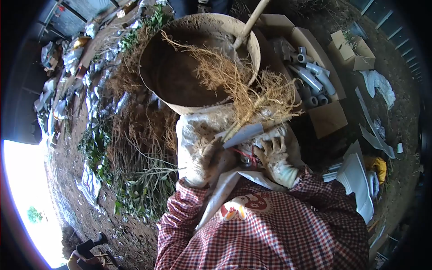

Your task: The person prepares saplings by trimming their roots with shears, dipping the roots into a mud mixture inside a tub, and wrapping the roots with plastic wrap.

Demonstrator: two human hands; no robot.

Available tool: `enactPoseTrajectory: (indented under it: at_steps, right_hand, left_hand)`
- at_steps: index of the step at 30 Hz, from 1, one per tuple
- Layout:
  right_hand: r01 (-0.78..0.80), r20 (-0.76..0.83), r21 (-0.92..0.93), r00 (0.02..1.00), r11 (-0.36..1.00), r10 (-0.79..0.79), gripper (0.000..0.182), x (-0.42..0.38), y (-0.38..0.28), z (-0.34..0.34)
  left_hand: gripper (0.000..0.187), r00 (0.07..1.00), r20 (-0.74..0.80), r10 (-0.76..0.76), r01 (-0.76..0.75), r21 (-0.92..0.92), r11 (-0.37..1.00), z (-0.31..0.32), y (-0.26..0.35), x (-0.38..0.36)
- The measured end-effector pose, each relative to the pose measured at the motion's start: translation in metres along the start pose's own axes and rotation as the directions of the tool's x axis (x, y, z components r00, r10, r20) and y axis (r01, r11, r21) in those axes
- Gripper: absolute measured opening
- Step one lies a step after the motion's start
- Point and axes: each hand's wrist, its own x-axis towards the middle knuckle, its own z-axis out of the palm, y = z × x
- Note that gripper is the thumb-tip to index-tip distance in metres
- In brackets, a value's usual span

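Both of my hands wear muddy whitish gloves. My left hand (204, 159) is closed around the lower end of a bundle of bare-root plants (245, 101); the grip is partly hidden. Tangled tan roots fan up and away over the rim of a large round tub (173, 105). A pale grey strip (245, 135) lies across the stems beside that hand. My right hand (275, 157) rests open, fingers spread, over the dirty plastic sheet (191, 123) on my lap. Something red and thin (252, 157) shows between the hands.
Muddy liquid and a wooden-handled tool (252, 22) are in the tub. At right, a cardboard box (330, 121) holds grey tubes (310, 76); white sheets (355, 180) lie nearer. Piled rooted plants (139, 148) lie at left. Another person (81, 258) is at lower left.
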Motion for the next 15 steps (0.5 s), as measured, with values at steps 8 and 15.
enactPoseTrajectory:
  at_steps: [8,15]
  right_hand:
    - [0.328,-0.267,0.231,0.927,0.916,-0.265,0.051,-0.038,0.061,0.006]
    - [-0.191,-0.129,0.593,0.937,-0.782,-0.326,0.082,-0.059,0.065,-0.084]
  left_hand:
    - [0.042,0.994,-0.039,0.103,-0.094,0.183,0.979,0.004,0.006,-0.001]
    - [0.049,0.981,0.029,0.193,-0.195,0.224,0.955,0.015,0.000,0.001]
